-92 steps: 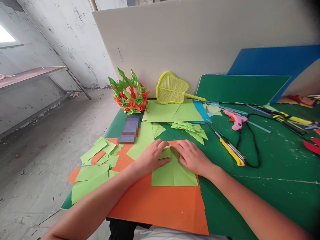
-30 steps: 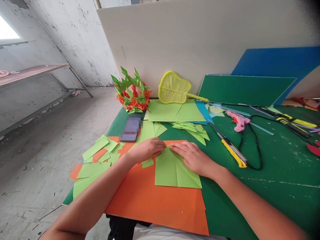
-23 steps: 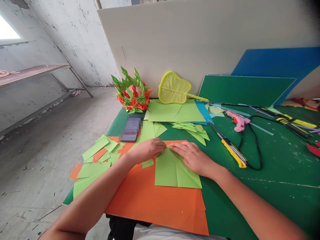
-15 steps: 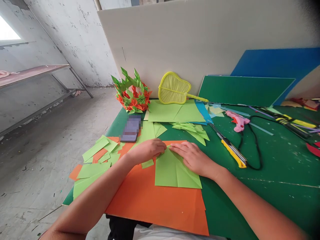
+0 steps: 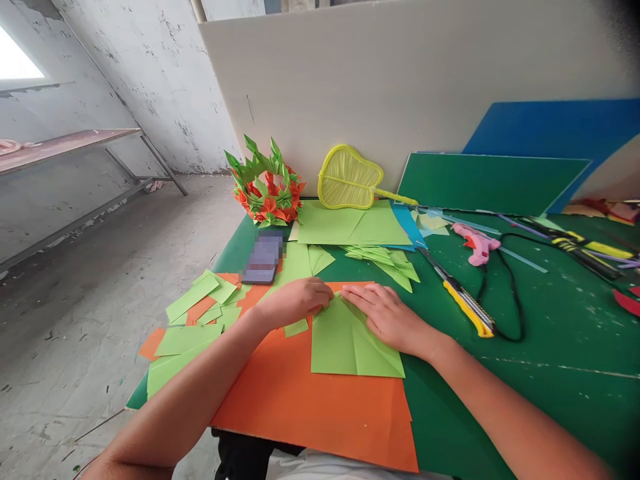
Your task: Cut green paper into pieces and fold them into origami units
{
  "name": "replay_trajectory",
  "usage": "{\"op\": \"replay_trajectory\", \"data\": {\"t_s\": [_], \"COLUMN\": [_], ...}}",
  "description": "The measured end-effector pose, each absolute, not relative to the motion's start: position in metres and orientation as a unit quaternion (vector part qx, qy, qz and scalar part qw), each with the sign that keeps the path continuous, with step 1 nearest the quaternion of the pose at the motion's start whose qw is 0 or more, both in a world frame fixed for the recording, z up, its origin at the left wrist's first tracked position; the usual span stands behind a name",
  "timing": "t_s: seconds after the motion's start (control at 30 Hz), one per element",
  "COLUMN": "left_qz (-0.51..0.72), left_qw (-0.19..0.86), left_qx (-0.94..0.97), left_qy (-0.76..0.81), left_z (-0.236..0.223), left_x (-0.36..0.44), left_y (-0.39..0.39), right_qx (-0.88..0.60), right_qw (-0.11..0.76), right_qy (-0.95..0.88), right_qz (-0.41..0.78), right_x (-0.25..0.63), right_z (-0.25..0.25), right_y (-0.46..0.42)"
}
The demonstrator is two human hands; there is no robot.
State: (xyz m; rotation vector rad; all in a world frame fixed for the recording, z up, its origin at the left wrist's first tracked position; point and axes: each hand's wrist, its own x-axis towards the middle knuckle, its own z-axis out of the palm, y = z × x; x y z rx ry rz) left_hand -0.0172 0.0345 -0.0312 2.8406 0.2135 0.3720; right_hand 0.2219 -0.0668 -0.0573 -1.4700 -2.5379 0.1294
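The left hand (image 5: 295, 301) is curling its fingers at the far left corner of a creased light-green paper sheet (image 5: 353, 350); whether it is pinching, I cannot tell. The sheet is lying on orange paper (image 5: 300, 407) on the bench (image 5: 540, 400), creases radiating toward its near edge. The right hand (image 5: 393, 317) is pressing open, fingers extended, across its far right part. A fold is apparently being formed, calling next for aligned edges and even pressure.

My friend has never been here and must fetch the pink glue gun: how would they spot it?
Find the green rectangular board leaning at the back of the green table. In front of it, beyond the yellow-handled utility knife, lies the pink glue gun. Unlike the knife, it's pistol-shaped and trails a black cord.
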Motion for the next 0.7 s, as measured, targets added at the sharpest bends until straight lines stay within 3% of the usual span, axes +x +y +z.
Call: {"op": "replay_trajectory", "data": {"t_s": [0.27, 0.7], "left_qz": [0.149, 0.138], "left_qw": [0.162, 0.119], "left_qx": [0.973, 0.979], "left_qy": [0.074, 0.091], "left_z": [-0.025, -0.021], "left_x": [-0.02, -0.021], "left_y": [0.033, 0.03], "right_qx": [-0.506, -0.511], "right_qw": [0.089, 0.084], "right_qy": [-0.857, -0.854], "right_qz": [0.041, 0.041], "right_x": [0.219, 0.219], "right_z": [-0.056, -0.055], "right_y": [-0.067, -0.067]}}
